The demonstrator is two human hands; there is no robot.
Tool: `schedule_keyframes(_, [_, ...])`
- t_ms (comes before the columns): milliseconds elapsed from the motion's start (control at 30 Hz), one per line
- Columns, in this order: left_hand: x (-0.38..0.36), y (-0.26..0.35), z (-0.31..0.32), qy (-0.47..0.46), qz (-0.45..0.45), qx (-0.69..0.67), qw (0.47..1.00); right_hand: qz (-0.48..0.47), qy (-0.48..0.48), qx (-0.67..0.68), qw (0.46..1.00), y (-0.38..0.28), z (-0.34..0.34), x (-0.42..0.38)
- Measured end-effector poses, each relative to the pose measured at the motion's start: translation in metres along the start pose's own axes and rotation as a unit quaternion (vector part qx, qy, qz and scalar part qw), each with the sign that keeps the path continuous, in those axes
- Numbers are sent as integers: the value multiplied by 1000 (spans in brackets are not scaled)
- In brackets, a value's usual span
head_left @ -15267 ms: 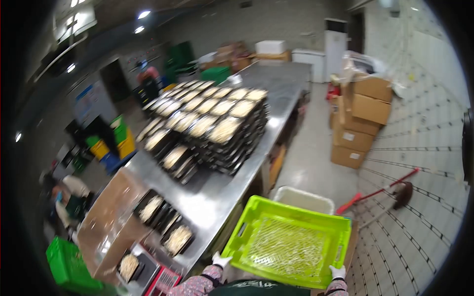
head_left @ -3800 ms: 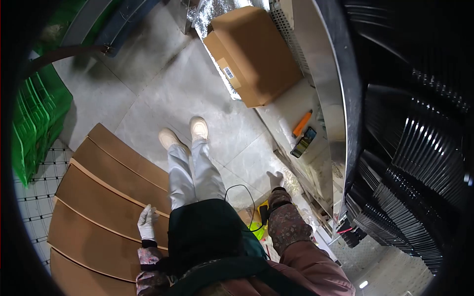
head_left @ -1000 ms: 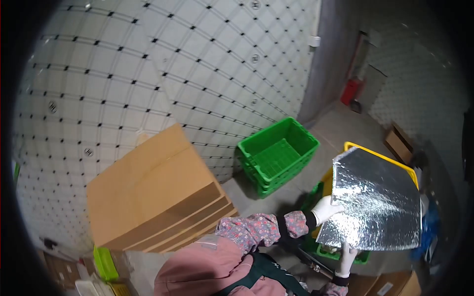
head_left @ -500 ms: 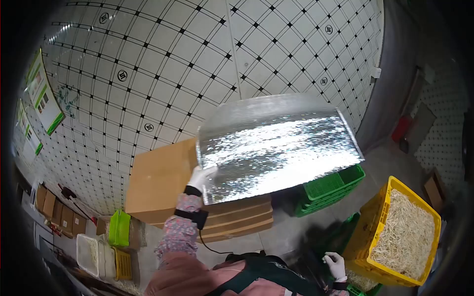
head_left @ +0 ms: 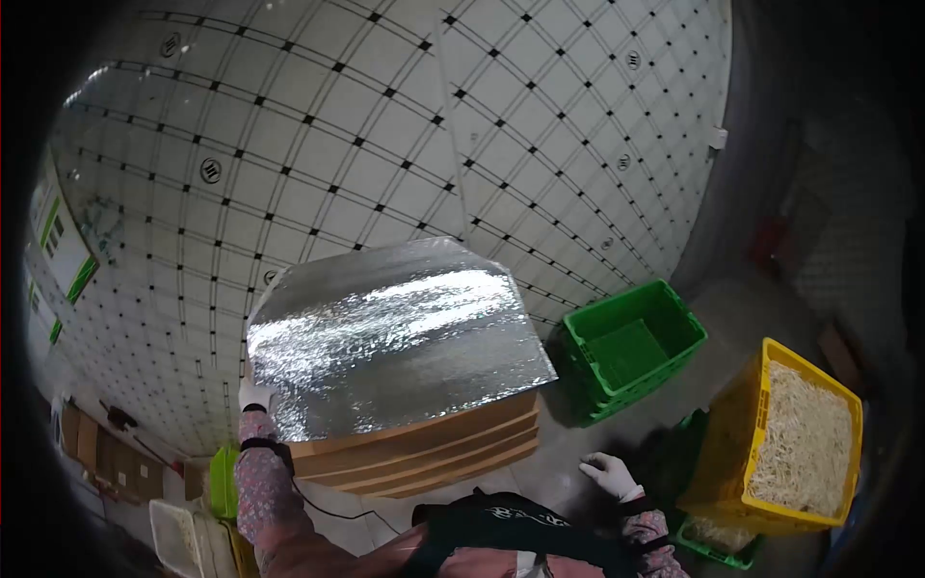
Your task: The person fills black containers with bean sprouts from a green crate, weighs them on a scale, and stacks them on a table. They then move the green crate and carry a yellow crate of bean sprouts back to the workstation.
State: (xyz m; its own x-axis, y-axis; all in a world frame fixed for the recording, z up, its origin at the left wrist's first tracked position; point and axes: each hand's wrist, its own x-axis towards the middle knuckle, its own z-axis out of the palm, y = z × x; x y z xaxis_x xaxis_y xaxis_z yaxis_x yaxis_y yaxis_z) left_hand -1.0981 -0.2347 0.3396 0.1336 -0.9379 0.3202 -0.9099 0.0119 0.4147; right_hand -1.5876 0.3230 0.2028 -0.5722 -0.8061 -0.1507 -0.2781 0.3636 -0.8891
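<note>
A broad, shiny silver foil sheet (head_left: 405, 342) lies over a stack of brown cardboard (head_left: 424, 458), covering most of its top. My left hand (head_left: 256, 395), in a white glove, grips the sheet at its left edge; the fingertips are partly hidden there. White-gloved too, my right hand (head_left: 610, 477) hangs to the right of the cardboard, with its fingers apart and nothing in them. The nearest thing beside it is a yellow crate (head_left: 723, 458) filled with pale, thin sprout-like strands (head_left: 805, 443).
Green crates (head_left: 593, 356) stand nested right of the cardboard, the top one empty. Another green crate (head_left: 723, 559) with pale strands sits low beside the yellow one. A patterned wall (head_left: 385, 135) rises behind. White and lime-green containers (head_left: 178, 539) stand at lower left.
The foil sheet has moved left and down, from raised in the air onto the cardboard stack. My left hand went with it. My right hand has shifted slightly left and up.
</note>
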Motion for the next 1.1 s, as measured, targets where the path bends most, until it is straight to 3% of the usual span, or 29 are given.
schedule_keyframes(33, [14, -23, 24, 91, 119, 6, 989, -22, -2, -13, 1000, -4, 2, 2])
schedule_keyframes(67, [39, -39, 43, 15, 64, -35, 997, -35, 5, -27, 999, -4, 3, 2])
schedule_keyframes(100, [33, -16, 24, -80, 24, -54, 995, -8, -4, -5, 1000, 7, 8, 4])
schedule_keyframes(133, [18, 20, 12, 3, -8, 13, 1000, 0, -2, -27, 1000, 7, 6, 0])
schedule_keyframes(167, [50, -20, 50, 110, 73, 7, 991, 12, 6, -38, 999, 14, 6, -3])
schedule_keyframes(200, [56, -4, 54, 71, 113, -168, 977, 6, 39, -46, 998, 12, 5, -9])
schedule_keyframes(233, [80, -1, 72, 170, 171, -76, 967, 32, 43, -78, 996, 10, 1, -15])
schedule_keyframes(300, [48, 82, 65, 189, 317, -278, 887, 52, 78, -73, 993, 27, 2, -24])
schedule_keyframes(367, [-96, 210, 9, 135, 396, -302, 856, 67, 107, -63, 990, 33, 0, -33])
schedule_keyframes(433, [-182, 272, 4, -195, 361, -405, 817, 80, 116, -60, 988, 34, -3, -42])
schedule_keyframes(500, [-254, 312, -11, -275, 574, -216, 740, 83, 136, -59, 986, 35, -6, -51])
schedule_keyframes(567, [-284, 331, 11, -267, 673, -106, 682, 91, 150, -51, 983, 37, -10, -64])
schedule_keyframes(600, [-288, 338, 23, -268, 679, -106, 675, 95, 158, -47, 982, 42, -12, -73])
schedule_keyframes(667, [-276, 341, 57, -269, 611, -36, 744, 85, 215, -41, 972, 57, -14, -95])
schedule_keyframes(767, [-239, 331, 107, -232, 579, -2, 782, 151, 271, -31, 950, 93, -14, -136])
schedule_keyframes(833, [-250, 346, 79, -209, 541, 37, 814, 236, 292, -26, 927, 123, -8, -164])
schedule_keyframes(867, [-254, 352, 80, -211, 548, 37, 809, 276, 292, -19, 915, 138, -5, -177])
schedule_keyframes(933, [-265, 362, 80, -243, 570, -196, 760, 375, 280, 131, 874, 161, 1, -198])
schedule_keyframes(967, [-278, 368, 78, -246, 575, -197, 755, 442, 250, 197, 839, 173, 3, -207])
schedule_keyframes(1000, [-302, 379, 66, -275, 588, -227, 726, 434, 287, 377, 767, 160, 4, -216])
schedule_keyframes(1067, [-342, 391, 55, -330, 606, -291, 663, 405, 334, 531, 666, 150, 5, -217])
schedule_keyframes(1100, [-358, 395, 55, -351, 608, -301, 646, 415, 358, 507, 665, 161, 11, -213])
